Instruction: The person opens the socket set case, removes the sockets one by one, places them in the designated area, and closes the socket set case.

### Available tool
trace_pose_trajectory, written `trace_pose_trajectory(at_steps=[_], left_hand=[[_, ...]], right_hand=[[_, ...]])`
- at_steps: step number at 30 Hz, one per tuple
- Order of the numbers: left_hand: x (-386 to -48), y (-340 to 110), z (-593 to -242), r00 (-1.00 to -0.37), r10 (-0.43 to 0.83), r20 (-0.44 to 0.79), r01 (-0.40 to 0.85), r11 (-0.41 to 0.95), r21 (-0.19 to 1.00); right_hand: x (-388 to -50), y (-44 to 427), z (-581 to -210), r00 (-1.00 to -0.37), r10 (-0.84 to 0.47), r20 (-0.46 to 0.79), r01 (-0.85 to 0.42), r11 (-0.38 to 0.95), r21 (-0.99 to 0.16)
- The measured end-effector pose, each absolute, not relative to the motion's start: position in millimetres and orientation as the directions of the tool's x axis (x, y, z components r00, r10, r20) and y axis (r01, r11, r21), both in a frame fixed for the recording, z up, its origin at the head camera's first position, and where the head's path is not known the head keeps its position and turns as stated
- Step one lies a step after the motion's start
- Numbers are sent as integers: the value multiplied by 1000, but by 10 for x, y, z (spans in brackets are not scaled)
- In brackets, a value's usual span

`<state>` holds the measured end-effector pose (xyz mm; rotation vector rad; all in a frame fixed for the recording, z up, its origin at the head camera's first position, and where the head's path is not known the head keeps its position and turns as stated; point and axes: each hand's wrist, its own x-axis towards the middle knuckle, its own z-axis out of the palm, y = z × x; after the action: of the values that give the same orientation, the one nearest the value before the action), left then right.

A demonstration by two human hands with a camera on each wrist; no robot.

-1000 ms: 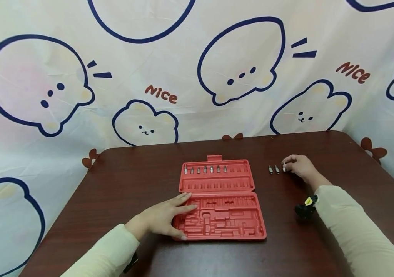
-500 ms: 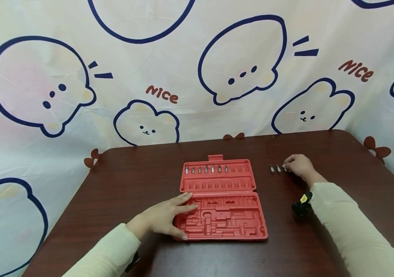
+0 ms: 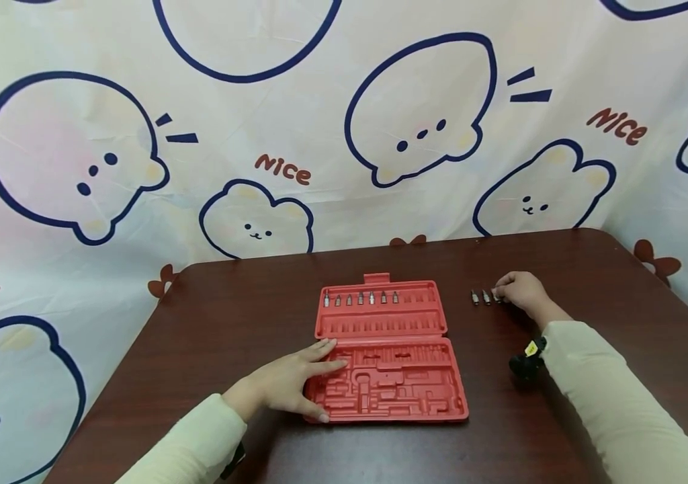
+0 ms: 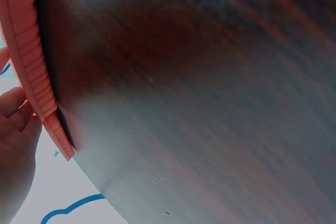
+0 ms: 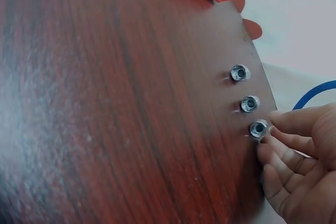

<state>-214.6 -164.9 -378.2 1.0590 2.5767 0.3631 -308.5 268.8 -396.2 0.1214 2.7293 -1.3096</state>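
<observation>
Pale cartoon-printed cloth [image 3: 332, 202] hangs behind a dark worktop [image 3: 247, 296]. Under the left hand [image 3: 286, 382], whose fingers lie spread over the left edge of its near half, sits an opened red case [image 3: 389, 393]; beyond those fingers, seven bits [image 3: 371, 298] fill slots in the far half. The right hand [image 3: 523, 291] has its fingertips drawn in around a small metal bit [image 5: 259, 128], seemingly pinching it; two similar bits [image 5: 250, 104] rest just left of that hand, apart from each other. The step looks like lining this one up with its neighbours, though setting down and lifting are hard to tell apart. If setting down, the next move calls for a clean release without nudging the nearest. Compared with a second ago, the right hand's fingers look more gathered, less arched; the left hand has kept its place.
</observation>
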Motion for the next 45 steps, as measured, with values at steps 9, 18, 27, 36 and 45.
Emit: trace_pose_trajectory(at_steps=[9,18,27,36,45], left_hand=[[-2144,-1648,-3802,-673,714,-194,628,690,360],[-2151,-1640,-3812,-675,712,-193,624,691,364],[-2161,-1645,-3818,-672,715,-192,627,688,366],[-2152,-1646,-3814,-680,708,-190,614,691,382],[-2148,-1639,-3808,-683,703,-198,598,694,400]], right_hand=[[-3053,2682,-3888,-987,41,-158,152,578,-802],[-3036,2532,-3773,-990,11,-138,124,523,-843],[-3081,2231,-3655,-984,-69,-164,117,445,-888],[-3128,1901,-3621,-973,-76,-216,171,386,-906],[-3143,1581,-3629,-970,-134,-201,141,364,-921]])
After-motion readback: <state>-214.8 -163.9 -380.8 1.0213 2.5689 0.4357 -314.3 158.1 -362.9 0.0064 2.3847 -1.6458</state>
